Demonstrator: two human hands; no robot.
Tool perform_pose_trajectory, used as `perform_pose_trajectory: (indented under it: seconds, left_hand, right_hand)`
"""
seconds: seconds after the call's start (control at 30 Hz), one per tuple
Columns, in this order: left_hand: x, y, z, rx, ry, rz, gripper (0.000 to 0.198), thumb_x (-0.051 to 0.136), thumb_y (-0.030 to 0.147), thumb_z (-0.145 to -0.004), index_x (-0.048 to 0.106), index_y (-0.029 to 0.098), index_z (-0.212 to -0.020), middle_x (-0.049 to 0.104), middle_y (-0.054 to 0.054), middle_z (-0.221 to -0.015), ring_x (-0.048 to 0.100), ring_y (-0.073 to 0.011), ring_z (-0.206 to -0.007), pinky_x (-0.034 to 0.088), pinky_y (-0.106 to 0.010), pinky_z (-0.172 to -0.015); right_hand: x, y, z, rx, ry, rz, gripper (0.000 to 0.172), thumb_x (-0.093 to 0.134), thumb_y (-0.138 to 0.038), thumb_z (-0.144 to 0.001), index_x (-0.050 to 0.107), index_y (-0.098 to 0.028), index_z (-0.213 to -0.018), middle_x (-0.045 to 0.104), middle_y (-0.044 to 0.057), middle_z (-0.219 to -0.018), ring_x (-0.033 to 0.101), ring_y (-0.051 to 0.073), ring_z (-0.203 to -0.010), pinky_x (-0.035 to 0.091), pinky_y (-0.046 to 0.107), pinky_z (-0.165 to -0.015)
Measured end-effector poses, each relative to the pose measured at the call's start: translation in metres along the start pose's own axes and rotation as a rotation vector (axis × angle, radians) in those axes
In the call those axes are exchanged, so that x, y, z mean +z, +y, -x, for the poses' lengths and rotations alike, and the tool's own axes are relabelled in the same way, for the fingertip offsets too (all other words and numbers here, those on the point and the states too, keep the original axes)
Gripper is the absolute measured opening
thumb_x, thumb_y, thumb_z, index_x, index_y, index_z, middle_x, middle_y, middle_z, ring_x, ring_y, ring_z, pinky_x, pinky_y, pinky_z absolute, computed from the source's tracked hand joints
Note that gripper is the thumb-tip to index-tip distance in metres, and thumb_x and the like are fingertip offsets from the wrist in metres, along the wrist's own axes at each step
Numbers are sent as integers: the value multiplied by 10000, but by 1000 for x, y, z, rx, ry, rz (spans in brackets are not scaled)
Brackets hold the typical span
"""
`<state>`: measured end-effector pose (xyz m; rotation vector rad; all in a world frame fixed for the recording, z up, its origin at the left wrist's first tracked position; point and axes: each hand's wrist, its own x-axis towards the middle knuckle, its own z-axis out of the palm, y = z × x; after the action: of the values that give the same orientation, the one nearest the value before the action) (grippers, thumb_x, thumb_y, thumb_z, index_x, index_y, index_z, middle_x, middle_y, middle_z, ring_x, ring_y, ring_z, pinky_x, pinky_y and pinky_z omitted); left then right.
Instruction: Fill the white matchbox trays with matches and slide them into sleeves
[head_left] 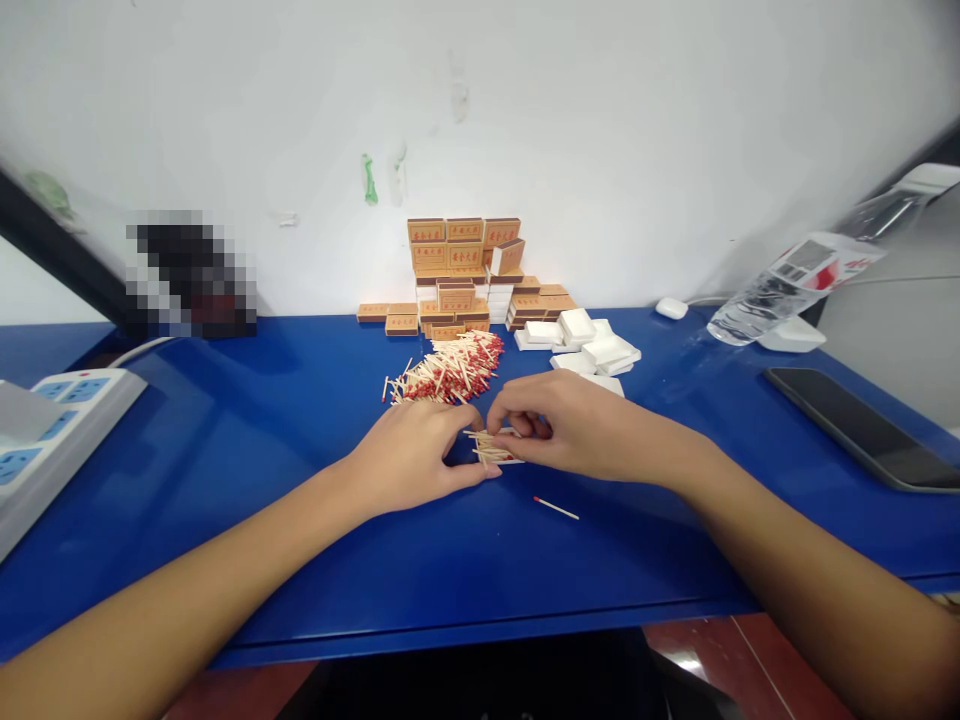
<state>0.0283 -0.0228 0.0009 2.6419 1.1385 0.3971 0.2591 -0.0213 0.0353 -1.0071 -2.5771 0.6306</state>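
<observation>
My left hand (pixel 416 455) and my right hand (pixel 566 425) meet at the middle of the blue table (pixel 225 470). Both are closed round a small white inner tray with a bunch of matches (pixel 489 447) lying in it, the match ends sticking out to the left. Just behind the hands lies a loose pile of red-tipped matches (pixel 450 372). A single match (pixel 556 508) lies on the table in front of my right hand.
Stacked tan matchbox sleeves (pixel 461 270) stand against the wall, with white inner trays (pixel 589 348) to their right. A power strip (pixel 45 425) sits at the far left. A plastic bottle (pixel 787 285), a white earbud case (pixel 671 308) and a dark phone (pixel 862 425) are at the right.
</observation>
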Motion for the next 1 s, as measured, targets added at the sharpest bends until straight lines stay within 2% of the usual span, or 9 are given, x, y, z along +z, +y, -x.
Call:
perform_pose_trajectory:
  seconds: [0.07, 0.17, 0.23, 0.33, 0.53, 0.67, 0.77, 1.0]
  left_hand:
    - [0, 0, 0, -1, -5, 17, 371, 679, 576, -897, 650, 206, -890, 645, 1, -728, 587, -162, -627, 340, -285, -550]
    - [-2, 1, -1, -6, -23, 37, 257, 705, 458, -884, 670, 207, -927, 668, -3, -760, 607, -168, -658, 368, -286, -578]
    - [-4, 2, -1, -11, -35, 38, 226, 717, 414, -867, 677, 205, -943, 679, -5, -775, 613, -171, -668, 380, -290, -590]
    - [-4, 2, -2, -5, -41, 42, 272, 717, 464, -869, 671, 201, -917, 685, -9, -785, 614, -169, -661, 393, -295, -587]
    - [-1, 0, -2, 18, -11, 35, 327, 696, 531, -889, 661, 207, -888, 670, -6, -763, 613, -162, -642, 377, -289, -555]
    - [-1, 1, -2, 16, -3, 17, 369, 673, 568, -905, 646, 203, -855, 642, 2, -708, 583, -154, -601, 342, -288, -540]
    - [-2, 2, -1, 3, -5, 2, 401, 665, 596, -902, 630, 200, -852, 626, 6, -688, 560, -152, -577, 326, -290, -533]
    - [-2, 2, -1, 7, -12, -3, 403, 640, 612, -917, 644, 210, -916, 630, 7, -715, 568, -158, -608, 328, -288, -549]
  right_hand:
    - [-1, -4, 0, -20, -48, -65, 37, 669, -213, -909, 707, -213, -910, 620, -24, -770, 523, 114, -664, 380, 258, -628]
    - [-1, -10, 0, -41, -128, -101, 137, 663, -103, -865, 719, -212, -926, 624, -18, -816, 548, 114, -700, 403, 250, -649]
    - [2, -12, -2, -49, -153, -94, 130, 669, -94, -864, 716, -206, -910, 612, -16, -814, 539, 115, -698, 400, 253, -647]
    - [7, -10, -4, -49, -162, -128, 60, 684, -153, -905, 716, -204, -908, 626, -4, -847, 548, 118, -704, 410, 256, -654]
    - [13, -5, -5, -24, -102, -209, 65, 685, -221, -948, 746, -215, -929, 707, 4, -878, 609, 123, -741, 434, 253, -669]
    - [9, -5, -6, -47, 54, -212, 107, 680, -275, -968, 754, -206, -933, 704, 2, -842, 590, 118, -713, 419, 268, -668]
    - [3, -3, -4, -47, 141, -131, 147, 707, -341, -956, 744, -208, -905, 670, -11, -785, 556, 119, -691, 401, 274, -654]
    - [2, 4, -1, -42, 18, 58, 157, 717, -339, -949, 701, -192, -898, 682, 12, -872, 587, 134, -741, 397, 274, -659]
